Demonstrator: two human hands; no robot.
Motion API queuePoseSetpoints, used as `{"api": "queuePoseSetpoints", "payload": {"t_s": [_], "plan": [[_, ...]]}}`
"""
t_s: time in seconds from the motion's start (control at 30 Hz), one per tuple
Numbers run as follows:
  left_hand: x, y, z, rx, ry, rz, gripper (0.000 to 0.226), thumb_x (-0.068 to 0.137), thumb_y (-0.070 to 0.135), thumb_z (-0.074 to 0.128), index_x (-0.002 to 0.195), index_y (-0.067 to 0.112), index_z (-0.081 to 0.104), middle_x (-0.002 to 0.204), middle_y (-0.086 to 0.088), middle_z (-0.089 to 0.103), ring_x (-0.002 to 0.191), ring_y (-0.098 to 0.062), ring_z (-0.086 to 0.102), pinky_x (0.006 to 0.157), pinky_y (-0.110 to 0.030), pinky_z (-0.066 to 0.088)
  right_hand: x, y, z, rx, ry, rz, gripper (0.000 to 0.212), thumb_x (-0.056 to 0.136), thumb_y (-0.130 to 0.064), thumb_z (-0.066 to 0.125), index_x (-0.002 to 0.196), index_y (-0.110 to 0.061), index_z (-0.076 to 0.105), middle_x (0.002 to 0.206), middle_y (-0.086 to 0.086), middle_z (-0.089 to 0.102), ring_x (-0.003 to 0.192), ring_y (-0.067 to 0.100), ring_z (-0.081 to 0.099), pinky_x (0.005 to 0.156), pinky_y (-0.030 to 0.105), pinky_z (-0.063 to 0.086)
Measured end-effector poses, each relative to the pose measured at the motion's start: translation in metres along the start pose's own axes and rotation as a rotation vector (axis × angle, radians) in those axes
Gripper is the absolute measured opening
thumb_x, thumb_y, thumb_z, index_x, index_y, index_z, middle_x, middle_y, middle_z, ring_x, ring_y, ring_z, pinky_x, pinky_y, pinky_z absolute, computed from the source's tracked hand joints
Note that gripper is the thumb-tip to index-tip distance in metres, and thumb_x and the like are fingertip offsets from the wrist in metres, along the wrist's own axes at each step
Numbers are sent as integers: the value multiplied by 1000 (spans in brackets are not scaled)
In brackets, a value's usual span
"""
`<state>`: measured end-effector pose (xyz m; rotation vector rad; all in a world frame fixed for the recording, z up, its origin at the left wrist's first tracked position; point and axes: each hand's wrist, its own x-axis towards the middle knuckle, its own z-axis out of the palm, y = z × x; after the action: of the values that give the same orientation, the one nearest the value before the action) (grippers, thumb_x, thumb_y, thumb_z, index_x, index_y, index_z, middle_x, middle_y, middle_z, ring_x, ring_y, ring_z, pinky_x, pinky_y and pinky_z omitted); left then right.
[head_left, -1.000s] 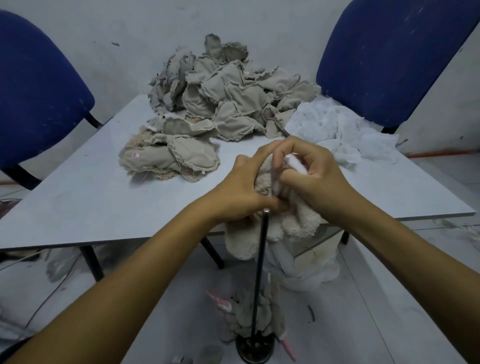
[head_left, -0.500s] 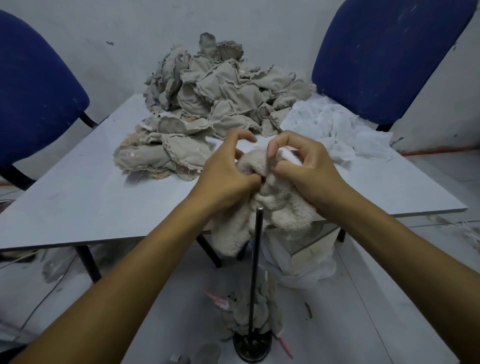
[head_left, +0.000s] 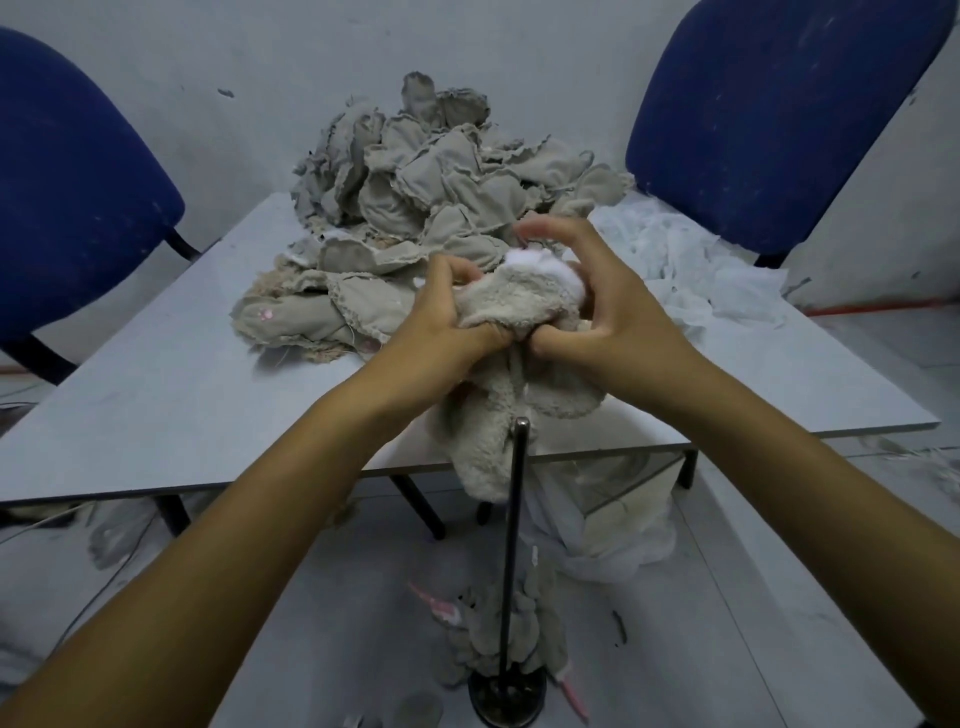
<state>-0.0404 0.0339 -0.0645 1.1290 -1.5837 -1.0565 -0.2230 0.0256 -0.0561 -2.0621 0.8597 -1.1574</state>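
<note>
Head view: a plush (head_left: 519, 312) is held between both grips, above the near edge of the desk (head_left: 156, 405). The left grip (head_left: 441, 332) is closed round the plush's left side, its fingers curled into the rim of the opening. The right side is clasped by the right grip (head_left: 623, 322), with the thumb pressed into the pile low down and the fingers (head_left: 545, 228) arched over the top. White stuffing (head_left: 540, 265) is seen in the opening, between the grips. The rest of the plush is left hanging slack below them. Just beneath it a rod (head_left: 511, 545) is stood upright on the floor, with cloth (head_left: 498, 634) bunched round its foot. Beyond the grips a heap (head_left: 441, 171) of beige skins is piled on the desk, and white fibre (head_left: 675, 249) is spread beyond the right grip.
</note>
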Motion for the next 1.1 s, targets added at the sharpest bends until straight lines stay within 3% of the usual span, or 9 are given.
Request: {"api": "queuePoseSetpoints", "payload": {"t_s": [0.17, 0.27, 0.43, 0.53, 0.6, 0.77, 0.83, 0.97, 1.1], "plan": [[0, 15, -24, -163, -116, -64, 54, 66, 4, 82, 114, 21, 64, 110, -8, 71, 106, -27, 68, 91, -43, 54, -1, -2, -4, 4, 125, -33, 53, 80, 4, 64, 126, -20, 52, 105, -1, 66, 89, 18, 67, 79, 40, 58], [-1, 21, -31, -113, -90, 33, 40, 68, 13, 79, 106, 16, 69, 100, -6, 76, 99, -24, 72, 81, -35, 61, 1, -4, -9, -56, 193, -47, 38, 85, 0, 69, 116, -17, 56, 102, 0, 69, 94, 14, 69, 83, 39, 57], [-5, 33, -35, -21, -161, 67, 48, 65, 29, 82, 109, 19, 67, 105, -3, 75, 101, -21, 72, 82, -32, 60, -2, -9, -15, -157, 262, -202, 28, 86, -7, 70, 112, -15, 63, 102, 4, 70, 93, 18, 68, 77, 42, 58], [-6, 38, -33, 118, -63, 149, 41, 67, 32, 80, 101, 19, 60, 92, 5, 73, 90, -11, 71, 72, -26, 59, 0, -8, -17, -200, 239, -202, 27, 88, -8, 67, 113, -18, 63, 101, 2, 69, 94, 21, 67, 80, 43, 57], [-6, 37, -33, 177, -4, 156, 41, 66, 30, 79, 100, 20, 58, 96, 1, 70, 88, -12, 69, 71, -29, 60, -1, -5, -17, -245, 207, -159, 26, 88, -7, 67, 112, -16, 66, 100, 2, 69, 93, 21, 65, 82, 44, 55], [-4, 39, -43, 188, 70, 170, 23, 80, 4, 75, 98, 16, 70, 100, -6, 71, 95, -23, 70, 80, -33, 61, -1, -6, -20, -319, 365, -218, 28, 91, -13, 67, 118, -18, 63, 103, -10, 65, 92, 4, 64, 82, 21, 54], [-5, 36, -39, 240, 120, 176, 23, 77, 5, 79, 96, 17, 72, 97, -7, 72, 92, -23, 71, 78, -33, 60, 1, -3, -21, -415, 250, -109, 28, 91, -16, 67, 119, -20, 64, 101, -10, 66, 88, 1, 62, 82, 22, 55], [-3, 32, -34, 260, 276, 219, 23, 78, 7, 80, 96, 19, 72, 98, -9, 72, 92, -26, 69, 83, -42, 59, -2, -3, -17, -402, 339, -177, 32, 91, -10, 67, 122, -16, 63, 103, -4, 67, 90, 8, 65, 79, 20, 57], [-1, 29, -34, 420, 299, 222, 24, 78, 14, 82, 99, 24, 74, 100, -6, 72, 94, -24, 67, 85, -43, 57, -4, -1, -7, -467, 189, -79, 38, 90, 0, 63, 125, -16, 62, 104, 4, 69, 92, 17, 67, 83, 29, 58]]}}
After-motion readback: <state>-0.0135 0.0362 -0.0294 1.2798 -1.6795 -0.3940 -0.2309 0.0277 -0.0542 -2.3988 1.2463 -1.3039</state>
